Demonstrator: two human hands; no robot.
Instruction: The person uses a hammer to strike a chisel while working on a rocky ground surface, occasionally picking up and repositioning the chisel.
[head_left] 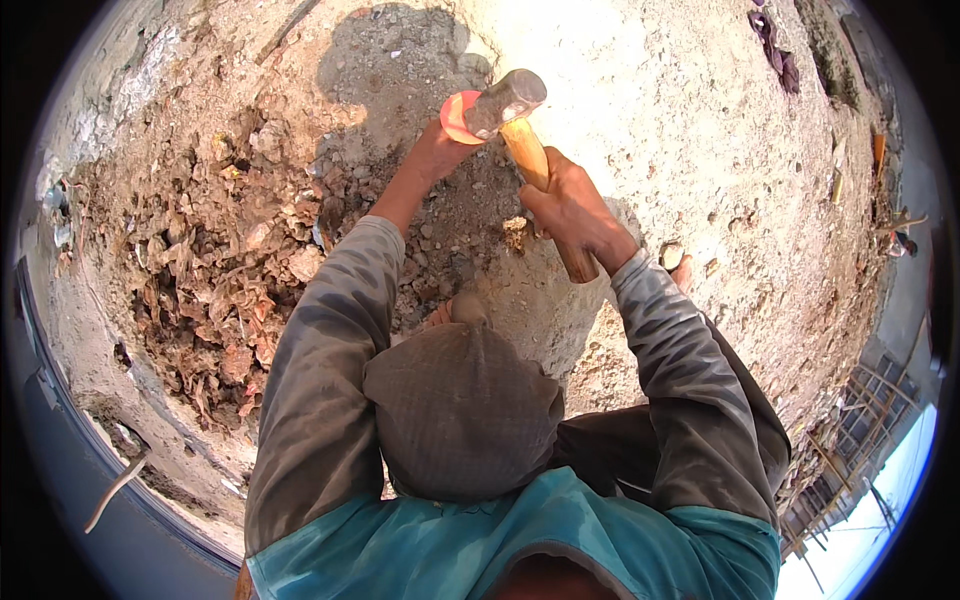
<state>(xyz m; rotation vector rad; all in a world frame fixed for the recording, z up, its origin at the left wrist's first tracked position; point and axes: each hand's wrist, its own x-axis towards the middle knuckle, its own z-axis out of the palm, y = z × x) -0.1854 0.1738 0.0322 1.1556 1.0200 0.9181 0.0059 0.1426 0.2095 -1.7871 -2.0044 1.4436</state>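
Note:
My right hand (575, 205) is closed round the wooden handle of a hammer (527, 150). Its heavy grey steel head overlaps a round orange hand guard (458, 117) in this view; whether the two touch is unclear. My left hand (440, 150) is just below that guard, which hides most of its fingers. The hand appears closed on a chisel under the guard, but the chisel's shaft and tip are out of sight. Both hands are above rough, stony ground (440, 230) at the upper middle.
Broken brown rubble (220, 280) is heaped on the left. Pale, sunlit ground (720, 170) stretches to the right, with a dark cloth (775, 50) at the far right. My bent knee (460, 415) is below my hands. A stick (115, 490) juts out at lower left.

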